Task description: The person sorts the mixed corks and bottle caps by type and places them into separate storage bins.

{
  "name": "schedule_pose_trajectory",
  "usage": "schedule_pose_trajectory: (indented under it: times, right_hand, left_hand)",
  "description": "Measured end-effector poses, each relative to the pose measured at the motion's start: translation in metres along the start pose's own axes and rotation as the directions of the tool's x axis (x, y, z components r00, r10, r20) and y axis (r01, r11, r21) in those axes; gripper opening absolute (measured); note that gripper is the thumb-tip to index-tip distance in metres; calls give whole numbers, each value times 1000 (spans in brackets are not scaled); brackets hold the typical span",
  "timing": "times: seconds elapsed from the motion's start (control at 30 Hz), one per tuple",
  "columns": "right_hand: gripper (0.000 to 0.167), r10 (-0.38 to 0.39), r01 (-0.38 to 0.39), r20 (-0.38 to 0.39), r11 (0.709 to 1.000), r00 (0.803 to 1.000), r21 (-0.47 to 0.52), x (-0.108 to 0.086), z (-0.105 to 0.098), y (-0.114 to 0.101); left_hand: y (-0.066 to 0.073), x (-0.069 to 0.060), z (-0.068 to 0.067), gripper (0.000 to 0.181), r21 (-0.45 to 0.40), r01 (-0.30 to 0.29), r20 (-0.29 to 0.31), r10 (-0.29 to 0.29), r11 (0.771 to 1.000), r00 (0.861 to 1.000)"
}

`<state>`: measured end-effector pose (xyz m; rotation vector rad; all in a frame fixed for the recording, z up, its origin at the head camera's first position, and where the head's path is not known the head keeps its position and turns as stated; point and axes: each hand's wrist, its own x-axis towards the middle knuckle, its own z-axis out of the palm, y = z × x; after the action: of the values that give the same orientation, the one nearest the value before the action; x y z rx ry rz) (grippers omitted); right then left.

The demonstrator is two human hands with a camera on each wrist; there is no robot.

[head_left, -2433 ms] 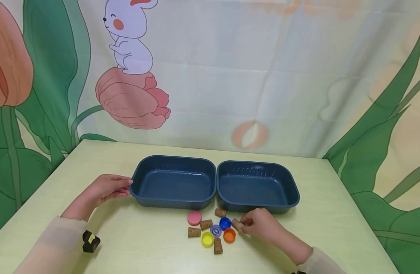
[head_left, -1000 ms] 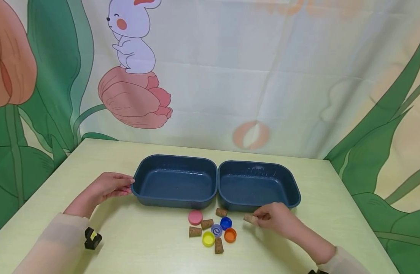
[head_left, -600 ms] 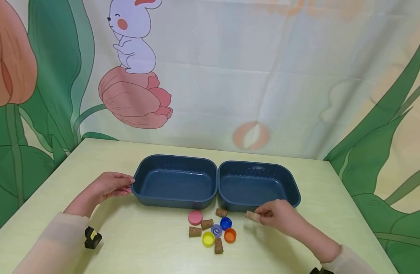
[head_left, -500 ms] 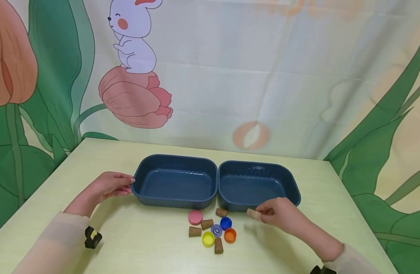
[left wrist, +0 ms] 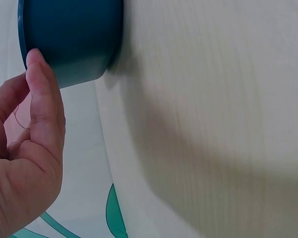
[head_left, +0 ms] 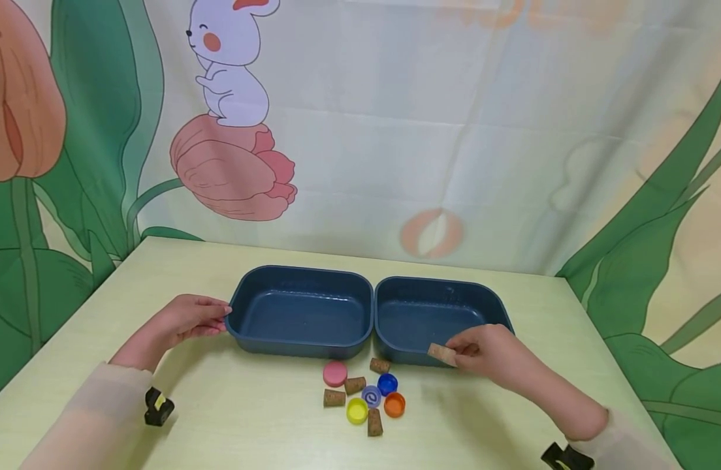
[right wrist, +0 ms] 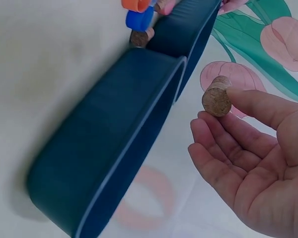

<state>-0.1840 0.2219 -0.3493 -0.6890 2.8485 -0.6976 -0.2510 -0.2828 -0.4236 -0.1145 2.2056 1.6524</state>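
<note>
My right hand (head_left: 492, 352) pinches a cork (head_left: 441, 354) between thumb and fingertips, raised over the front rim of the right-hand dark blue bin (head_left: 401, 354). In the right wrist view the cork (right wrist: 217, 101) shows its round end, and the other fingers curve loosely below it. My left hand (head_left: 187, 320) holds the left rim of the left-hand dark blue bin (head_left: 298, 348), its thumb and a finger at the edge. The left wrist view shows those fingertips against the wall of the bin (left wrist: 72, 39).
In front of the bins lie several more corks (head_left: 334, 397) and bottle caps: a pink cap (head_left: 335, 373), a yellow cap (head_left: 357, 411), an orange cap (head_left: 394, 405), a blue cap (head_left: 387, 384) and a pale purple cap (head_left: 371, 396). A printed curtain (head_left: 360, 143) hangs behind the table.
My right hand has picked the cork up from beside the caps and carried it up and right to the right bin's front rim. My left hand stays at the left bin.
</note>
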Motion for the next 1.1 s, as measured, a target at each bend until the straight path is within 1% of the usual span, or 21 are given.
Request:
schedule_pose_trajectory:
  times: [0.2, 0.33, 0.5, 0.7, 0.97, 1.1]
  right_hand:
    - [17, -15, 15, 12, 1000, 1000, 1, 3, -11, -7]
    - [18, -3, 3, 31, 1000, 1000, 8, 6, -18, -11]
    - [20, 14, -14, 48, 1000, 999, 5, 12, -27, -17]
    - [23, -5, 5, 46, 1000, 999, -2, 21, -40, -21]
    - [23, -56, 56, 65, 998, 996, 9, 36, -55, -23]
    - [24, -53, 54, 62, 998, 997, -14, 44, -66, -27]
  left_hand:
    - [1, 0, 0, 46, 14, 10, -3, -10, 1000, 1000]
    - [2, -1, 1, 46, 33, -7, 0, 7, 999, 1000]
    - [3, -2, 2, 45, 41, -10, 1, 10, 999, 1000]
    - [4, 0, 0, 45, 47, -11, -1, 11, 999, 1000]
    - [4, -1, 0, 45, 39, -4, 5, 4, 999, 1000]
    - [3, -1, 0, 45, 34, -7, 2, 7, 999, 1000]
